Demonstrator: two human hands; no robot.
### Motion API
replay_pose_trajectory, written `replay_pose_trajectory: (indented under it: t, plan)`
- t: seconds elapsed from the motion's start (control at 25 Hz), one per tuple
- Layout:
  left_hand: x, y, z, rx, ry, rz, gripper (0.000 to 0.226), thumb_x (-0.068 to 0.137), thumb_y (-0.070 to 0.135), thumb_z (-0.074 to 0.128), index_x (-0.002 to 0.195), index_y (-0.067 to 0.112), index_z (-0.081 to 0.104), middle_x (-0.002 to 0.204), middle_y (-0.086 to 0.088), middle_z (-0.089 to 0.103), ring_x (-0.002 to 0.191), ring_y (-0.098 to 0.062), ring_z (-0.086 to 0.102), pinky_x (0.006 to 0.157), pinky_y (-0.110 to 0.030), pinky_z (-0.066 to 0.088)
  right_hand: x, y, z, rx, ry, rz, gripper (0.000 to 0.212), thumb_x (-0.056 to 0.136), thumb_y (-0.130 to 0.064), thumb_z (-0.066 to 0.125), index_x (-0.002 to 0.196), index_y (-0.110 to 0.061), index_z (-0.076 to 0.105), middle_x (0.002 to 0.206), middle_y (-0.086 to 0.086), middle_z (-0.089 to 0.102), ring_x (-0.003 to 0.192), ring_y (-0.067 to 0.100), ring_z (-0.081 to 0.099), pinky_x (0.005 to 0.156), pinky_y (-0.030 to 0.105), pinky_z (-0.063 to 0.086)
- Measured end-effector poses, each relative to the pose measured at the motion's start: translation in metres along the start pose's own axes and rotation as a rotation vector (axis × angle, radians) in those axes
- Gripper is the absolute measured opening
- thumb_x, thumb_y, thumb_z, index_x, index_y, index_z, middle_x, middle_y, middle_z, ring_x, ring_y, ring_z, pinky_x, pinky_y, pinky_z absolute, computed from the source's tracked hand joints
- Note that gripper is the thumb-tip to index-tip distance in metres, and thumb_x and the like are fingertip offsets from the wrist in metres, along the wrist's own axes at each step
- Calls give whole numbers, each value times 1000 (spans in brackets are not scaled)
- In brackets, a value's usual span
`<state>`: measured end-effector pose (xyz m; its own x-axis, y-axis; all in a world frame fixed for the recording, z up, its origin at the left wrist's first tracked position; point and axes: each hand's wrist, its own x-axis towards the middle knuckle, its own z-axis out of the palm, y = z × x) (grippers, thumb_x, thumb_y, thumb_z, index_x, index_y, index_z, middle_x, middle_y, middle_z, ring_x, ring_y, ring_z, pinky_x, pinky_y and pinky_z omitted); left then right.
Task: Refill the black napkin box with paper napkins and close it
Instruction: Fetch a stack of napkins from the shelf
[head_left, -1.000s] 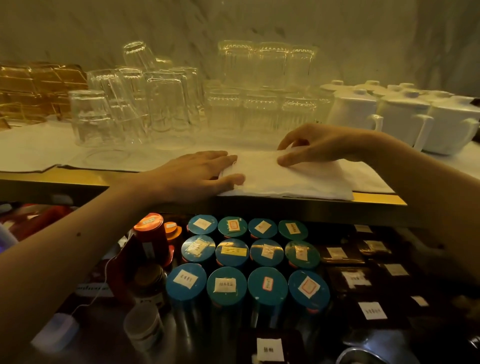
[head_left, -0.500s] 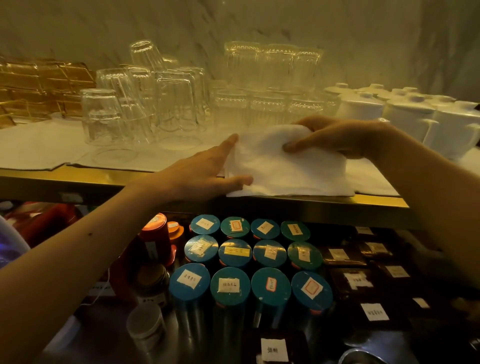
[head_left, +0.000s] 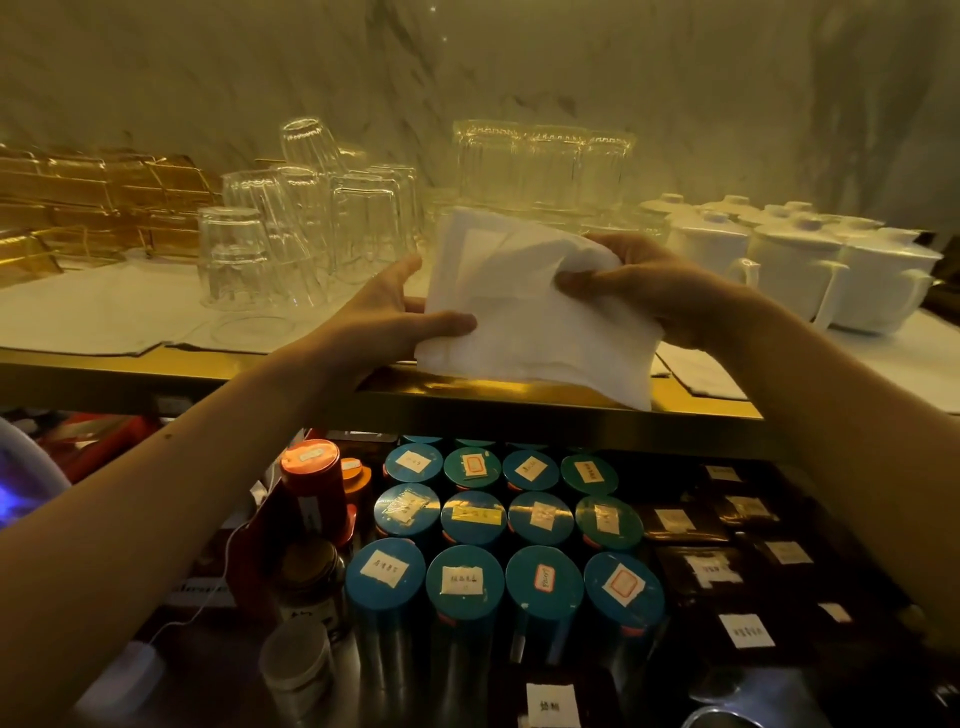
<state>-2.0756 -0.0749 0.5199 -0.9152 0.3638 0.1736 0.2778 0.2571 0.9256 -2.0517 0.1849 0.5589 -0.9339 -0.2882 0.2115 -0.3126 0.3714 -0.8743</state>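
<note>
A stack of white paper napkins (head_left: 524, 317) is held up above the front edge of the gold-trimmed shelf (head_left: 156, 364), tilted so its far end points up. My left hand (head_left: 384, 317) holds its left side, thumb across the front and fingers behind. My right hand (head_left: 654, 286) grips its upper right side, thumb pressing into the paper. No black napkin box is in view.
Upturned clear glasses (head_left: 291, 244) stand behind the napkins on the shelf, white teapots (head_left: 810, 265) at the right, gold wire racks (head_left: 93, 202) at the left. Below the shelf sit several blue-lidded labelled tins (head_left: 465, 579), a red tin (head_left: 311, 475) and dark labelled packets (head_left: 717, 566).
The napkin stack lay flat on the shelf under both hands a second ago; both hands have lifted it off the shelf and tilted it upright toward me.
</note>
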Motion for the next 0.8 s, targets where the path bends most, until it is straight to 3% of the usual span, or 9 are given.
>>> replay_pose_trajectory:
  t: [0.12, 0.32, 0.52, 0.8]
  plan:
    - [-4, 3, 2, -148, -24, -18, 107, 62, 30, 80, 153, 16, 26, 123, -10, 67, 102, -22, 71, 90, -42, 58, -4, -1, 1, 43, 24, 4, 31, 92, -15, 60, 123, -16, 60, 104, 3, 68, 89, 14, 70, 68, 27, 57]
    - [-9, 14, 22, -359, -14, -104, 47, 80, 4, 70, 125, 1, 57, 121, -15, 65, 99, -23, 70, 75, -27, 61, -17, -2, 1, 129, 86, 64, 23, 92, -15, 59, 115, -17, 62, 101, 5, 69, 85, 17, 70, 66, 30, 58]
    - [-9, 27, 31, -508, -7, -228, 10, 91, 4, 60, 100, 3, 61, 92, -12, 68, 72, -18, 71, 61, -25, 60, -47, -6, -7, 351, 107, 259, 20, 91, -14, 58, 111, -11, 60, 88, 8, 72, 76, 21, 73, 57, 29, 58]
    - [-13, 38, 83, -465, -110, -192, 12, 94, 7, 55, 100, 6, 65, 88, -7, 70, 69, -13, 71, 61, -23, 60, -121, 7, -25, 550, 155, 360, 15, 93, -11, 53, 104, -9, 63, 90, 9, 76, 79, 21, 74, 59, 30, 59]
